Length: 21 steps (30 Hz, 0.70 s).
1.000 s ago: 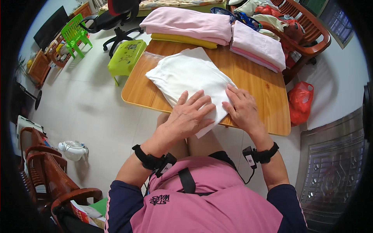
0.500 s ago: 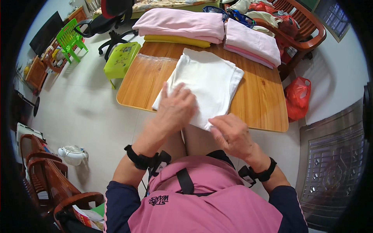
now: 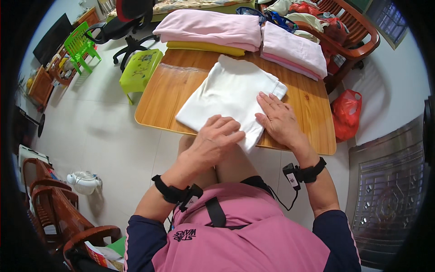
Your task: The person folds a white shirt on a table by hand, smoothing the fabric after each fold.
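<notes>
A white folded cloth garment (image 3: 231, 90) lies on the wooden table (image 3: 303, 118), with a few soft creases and its near corner hanging past the table's front edge. My left hand (image 3: 215, 140) rests on the near edge of the garment, fingers loosely bent and a little apart. At the garment's right side my right hand (image 3: 278, 118) lies flat, fingers stretched over the layered edge and thumb on the cloth.
A folded pink stack (image 3: 210, 29) over a yellow cloth (image 3: 204, 48) and a paler pink stack (image 3: 294, 47) line the table's far edge. A green stool (image 3: 141, 68) stands left of the table. On the right hang a red bag (image 3: 346, 115) and a wooden chair arm (image 3: 362, 45).
My right hand has let go of the near corner and moved up and right to lie flat on the garment's edge. My left hand has slid right and nearer me.
</notes>
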Each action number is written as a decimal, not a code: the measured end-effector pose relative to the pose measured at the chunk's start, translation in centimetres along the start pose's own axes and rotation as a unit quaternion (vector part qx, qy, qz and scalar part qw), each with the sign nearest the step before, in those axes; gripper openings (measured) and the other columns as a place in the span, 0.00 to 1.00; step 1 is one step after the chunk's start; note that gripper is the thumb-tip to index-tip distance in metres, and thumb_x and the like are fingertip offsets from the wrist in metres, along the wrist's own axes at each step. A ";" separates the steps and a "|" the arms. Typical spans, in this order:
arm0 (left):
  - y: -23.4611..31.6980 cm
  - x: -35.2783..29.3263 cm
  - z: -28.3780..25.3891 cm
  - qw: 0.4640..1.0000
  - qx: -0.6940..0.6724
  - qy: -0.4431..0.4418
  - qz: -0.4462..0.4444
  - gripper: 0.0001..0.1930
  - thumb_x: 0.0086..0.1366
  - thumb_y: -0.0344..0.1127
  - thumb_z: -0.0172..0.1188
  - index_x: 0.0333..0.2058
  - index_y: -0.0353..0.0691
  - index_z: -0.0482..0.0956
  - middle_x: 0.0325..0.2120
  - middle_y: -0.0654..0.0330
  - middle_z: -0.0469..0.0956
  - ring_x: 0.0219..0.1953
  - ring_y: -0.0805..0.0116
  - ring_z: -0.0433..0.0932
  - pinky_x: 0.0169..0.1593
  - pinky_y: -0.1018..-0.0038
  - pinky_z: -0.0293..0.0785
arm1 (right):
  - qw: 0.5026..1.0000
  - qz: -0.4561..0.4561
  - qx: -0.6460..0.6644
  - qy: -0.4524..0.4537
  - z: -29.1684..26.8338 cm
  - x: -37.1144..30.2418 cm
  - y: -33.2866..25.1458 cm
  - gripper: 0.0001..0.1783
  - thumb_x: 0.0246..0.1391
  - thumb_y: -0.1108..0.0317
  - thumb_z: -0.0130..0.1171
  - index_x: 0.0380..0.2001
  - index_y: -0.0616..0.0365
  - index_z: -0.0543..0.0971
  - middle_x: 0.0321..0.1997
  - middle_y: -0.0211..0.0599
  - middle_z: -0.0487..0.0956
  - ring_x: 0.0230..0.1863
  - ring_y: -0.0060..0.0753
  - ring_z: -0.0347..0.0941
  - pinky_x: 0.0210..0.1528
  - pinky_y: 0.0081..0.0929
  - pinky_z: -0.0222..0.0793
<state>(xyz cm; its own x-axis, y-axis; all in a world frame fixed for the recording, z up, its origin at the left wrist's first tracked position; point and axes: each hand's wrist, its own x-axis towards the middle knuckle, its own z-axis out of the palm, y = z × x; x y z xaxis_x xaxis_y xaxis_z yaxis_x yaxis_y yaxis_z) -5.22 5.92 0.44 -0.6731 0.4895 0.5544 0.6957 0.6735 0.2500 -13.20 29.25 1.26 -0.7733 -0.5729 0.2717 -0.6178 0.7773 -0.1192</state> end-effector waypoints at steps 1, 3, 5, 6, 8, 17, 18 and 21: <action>-0.6 -0.2 -0.7 1.000 0.004 -0.015 -0.012 0.16 0.46 0.27 0.61 0.38 0.46 0.77 0.42 0.61 0.76 0.52 0.60 0.74 0.59 0.57 0.65 | 1.000 0.000 -0.001 0.000 -0.1 -0.3 0.0 0.29 0.64 0.49 0.48 0.62 0.54 0.70 0.67 0.37 0.69 0.69 0.44 0.61 0.64 0.45 0.56; -1.2 -0.5 -2.5 0.998 0.000 -0.025 -0.051 0.14 0.46 0.23 0.58 0.34 0.44 0.78 0.38 0.60 0.77 0.51 0.59 0.75 0.58 0.58 0.66 | 0.999 -0.005 -0.038 0.030 -0.6 -1.5 -0.3 0.29 0.63 0.48 0.50 0.59 0.56 0.72 0.64 0.38 0.72 0.65 0.44 0.65 0.63 0.46 0.56; -2.7 -1.9 -3.8 0.997 0.007 -0.019 -0.073 0.13 0.47 0.22 0.57 0.34 0.44 0.79 0.38 0.60 0.77 0.51 0.59 0.75 0.59 0.56 0.65 | 0.998 -0.019 -0.047 0.040 -1.2 -2.8 -2.0 0.29 0.62 0.48 0.52 0.58 0.57 0.73 0.62 0.40 0.73 0.63 0.44 0.67 0.62 0.45 0.56; -3.4 -2.4 -4.2 0.996 0.008 -0.011 -0.091 0.13 0.49 0.21 0.56 0.33 0.43 0.80 0.37 0.59 0.78 0.52 0.59 0.75 0.60 0.55 0.64 | 0.996 -0.029 -0.062 0.050 -1.8 -3.5 -2.9 0.29 0.61 0.48 0.53 0.56 0.58 0.74 0.60 0.41 0.75 0.60 0.44 0.69 0.62 0.45 0.56; -3.8 -2.9 -5.5 0.991 0.062 -0.014 -0.115 0.12 0.50 0.20 0.56 0.33 0.43 0.80 0.37 0.59 0.78 0.53 0.58 0.75 0.62 0.53 0.63 | 0.995 -0.055 -0.060 0.056 -2.6 -4.2 -4.7 0.30 0.60 0.47 0.54 0.55 0.60 0.75 0.58 0.43 0.75 0.58 0.42 0.70 0.61 0.45 0.57; 0.7 0.9 -3.4 0.988 0.054 -0.070 -0.124 0.18 0.61 0.35 0.59 0.51 0.45 0.77 0.51 0.57 0.75 0.62 0.56 0.68 0.67 0.49 0.56 | 0.998 -0.055 0.014 -0.016 -1.4 -1.6 -3.2 0.33 0.64 0.44 0.46 0.62 0.56 0.69 0.68 0.43 0.66 0.70 0.44 0.59 0.67 0.50 0.51; 0.9 0.7 -2.3 0.988 0.019 -0.092 -0.121 0.23 0.63 0.42 0.60 0.57 0.46 0.73 0.56 0.56 0.72 0.64 0.55 0.66 0.67 0.49 0.56 | 0.997 -0.055 -0.009 -0.048 -0.9 -1.4 -2.9 0.35 0.65 0.43 0.44 0.65 0.56 0.66 0.71 0.42 0.62 0.72 0.44 0.56 0.69 0.50 0.49; 0.9 0.2 -1.0 0.980 0.134 -0.107 -0.101 0.30 0.64 0.52 0.58 0.62 0.49 0.68 0.63 0.58 0.66 0.66 0.55 0.62 0.66 0.48 0.55 | 0.997 0.002 -0.014 -0.074 -1.0 -1.4 -1.9 0.38 0.64 0.40 0.43 0.68 0.55 0.61 0.74 0.41 0.57 0.75 0.43 0.50 0.71 0.52 0.46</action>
<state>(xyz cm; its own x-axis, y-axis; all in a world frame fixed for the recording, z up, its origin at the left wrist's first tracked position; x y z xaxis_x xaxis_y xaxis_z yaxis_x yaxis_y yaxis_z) -4.41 6.06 1.58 -0.8475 0.4165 0.3292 0.4709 0.8761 0.1039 -10.80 28.84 2.03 -0.7902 -0.5995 0.1269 -0.6112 0.7861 -0.0921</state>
